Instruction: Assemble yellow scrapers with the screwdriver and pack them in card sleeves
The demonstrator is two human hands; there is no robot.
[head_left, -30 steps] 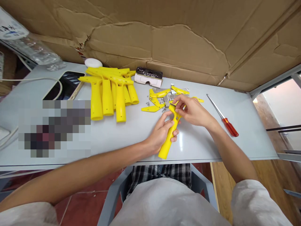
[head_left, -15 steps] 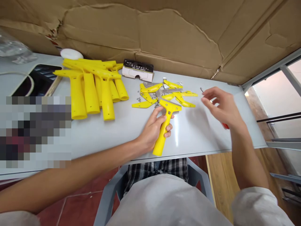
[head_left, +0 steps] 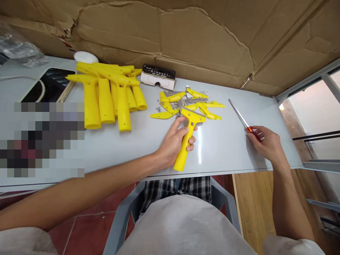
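Note:
My left hand (head_left: 175,141) is closed round the handle of a yellow scraper (head_left: 183,153), whose wide head points away from me with screws showing in it. At the right, my right hand (head_left: 265,141) grips a screwdriver (head_left: 241,117) by its red handle; the long metal shaft points away and to the left, low over the table. Just beyond the scraper head lie yellow cover pieces (head_left: 163,115), metal strips (head_left: 195,101) and small screws (head_left: 158,109). Several yellow scraper handles (head_left: 123,109) are piled to the left.
A black and white box (head_left: 158,78) stands behind the loose parts. Cardboard (head_left: 186,35) walls off the table's (head_left: 148,141) back. On the left are a phone (head_left: 47,85) with a cable, a white round object (head_left: 86,57), a plastic bag (head_left: 21,46) and a blurred-out patch.
My right hand has moved down, nearer to me, and closed on the screwdriver's handle, whose shaft now shows. The left hand holds the scraper much as before; the view has shifted slightly.

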